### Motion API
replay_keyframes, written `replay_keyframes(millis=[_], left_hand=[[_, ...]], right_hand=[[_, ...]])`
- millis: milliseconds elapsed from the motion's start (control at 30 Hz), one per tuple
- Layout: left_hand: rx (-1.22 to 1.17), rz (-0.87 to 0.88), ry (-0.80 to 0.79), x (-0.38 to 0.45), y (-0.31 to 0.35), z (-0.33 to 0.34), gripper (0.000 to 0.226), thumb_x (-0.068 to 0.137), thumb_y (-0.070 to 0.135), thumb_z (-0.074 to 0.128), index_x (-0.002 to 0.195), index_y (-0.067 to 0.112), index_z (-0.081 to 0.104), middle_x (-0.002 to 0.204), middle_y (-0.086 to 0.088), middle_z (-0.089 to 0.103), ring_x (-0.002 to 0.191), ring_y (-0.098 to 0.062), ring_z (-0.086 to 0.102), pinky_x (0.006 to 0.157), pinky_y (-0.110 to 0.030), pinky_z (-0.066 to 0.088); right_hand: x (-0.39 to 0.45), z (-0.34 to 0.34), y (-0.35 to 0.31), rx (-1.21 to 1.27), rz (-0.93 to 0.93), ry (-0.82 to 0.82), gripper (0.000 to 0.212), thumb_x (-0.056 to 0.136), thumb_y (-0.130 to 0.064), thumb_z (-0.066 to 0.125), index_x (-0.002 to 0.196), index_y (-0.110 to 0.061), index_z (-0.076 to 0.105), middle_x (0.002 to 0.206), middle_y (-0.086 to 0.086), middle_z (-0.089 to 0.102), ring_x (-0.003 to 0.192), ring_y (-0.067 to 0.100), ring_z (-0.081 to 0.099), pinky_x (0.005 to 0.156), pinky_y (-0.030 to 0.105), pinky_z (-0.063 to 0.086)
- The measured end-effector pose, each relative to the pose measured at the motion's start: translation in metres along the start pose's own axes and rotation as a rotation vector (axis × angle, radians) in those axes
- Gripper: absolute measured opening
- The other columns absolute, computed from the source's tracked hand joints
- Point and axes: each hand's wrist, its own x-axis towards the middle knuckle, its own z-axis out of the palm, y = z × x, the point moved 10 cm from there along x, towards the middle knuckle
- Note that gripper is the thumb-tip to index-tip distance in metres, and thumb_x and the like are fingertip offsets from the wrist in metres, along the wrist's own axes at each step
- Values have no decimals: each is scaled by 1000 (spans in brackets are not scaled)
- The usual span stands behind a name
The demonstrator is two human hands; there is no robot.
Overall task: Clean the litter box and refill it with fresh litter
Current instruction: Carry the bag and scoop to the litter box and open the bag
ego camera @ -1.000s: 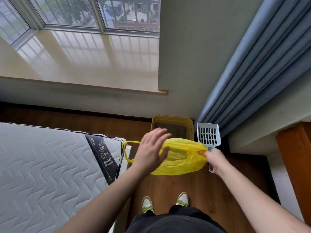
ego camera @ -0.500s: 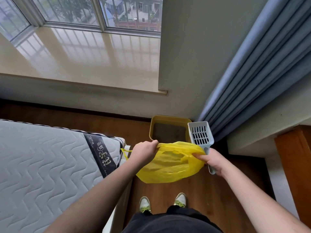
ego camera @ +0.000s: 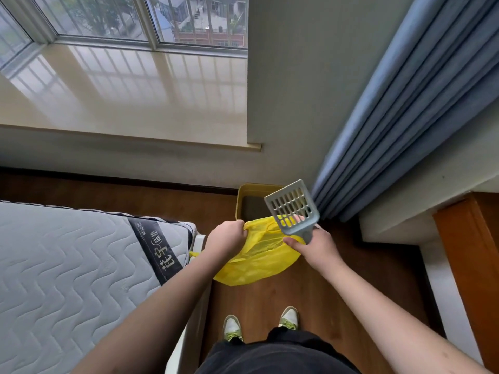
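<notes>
Thin yellow plastic bag (ego camera: 259, 261) stretched between both hands above the wooden floor (ego camera: 318, 295).
Left hand (ego camera: 226, 238) fingers clamped on its rim; right hand (ego camera: 314, 247) pinching rim and grey slotted plastic scoop (ego camera: 292, 209); mustard-yellow plastic litter box (ego camera: 249, 203) beyond, at the wall's foot.

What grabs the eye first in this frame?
The bright yellow plastic bag, held open at centre between the left hand and the right hand. The right hand also grips a grey slotted litter scoop tilted above the bag's mouth. Just behind, a yellow litter box sits on the wooden floor against the wall, beside the blue curtain.
</notes>
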Motion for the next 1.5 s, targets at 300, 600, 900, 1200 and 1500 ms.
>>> replay_keyframes(millis=[300,600,900,1200,1500], left_hand=[[-22,25,65,-1,1,-6,22,101,33,38,88,19,49,86,-2,63,75,-23,58,62,-31,41],[32,-11,152,-16,-28,-3,21,101,34,36,100,16,47,91,-12,67,86,-38,62,62,-36,35],[18,-15,102,-15,-15,0,24,100,37,35,90,19,47,89,-8,66,85,-33,63,63,-36,42],[-30,19,23,-20,22,-3,22,99,35,39,84,20,47,91,-2,65,82,-24,60,65,-31,41],[-331,175,-157,-37,61,2,28,101,29,43,114,17,65,97,7,63,84,-11,57,71,-25,47]], right_hand=[[16,3,27,-146,217,58,33,81,-39,73,84,-6,71,77,9,68,75,23,62,58,28,38],[-22,-50,119,702,724,546,12,91,-29,65,87,-17,62,63,-1,44,52,11,39,50,26,36],[-28,-61,105,228,677,500,14,93,-18,56,91,-5,60,68,8,58,55,23,59,51,30,47],[-16,23,23,-64,255,176,46,82,-19,74,121,1,60,135,7,50,116,24,55,83,16,34],[-1,3,57,-260,336,226,44,86,-20,69,123,1,57,143,13,45,115,31,56,89,31,44]])
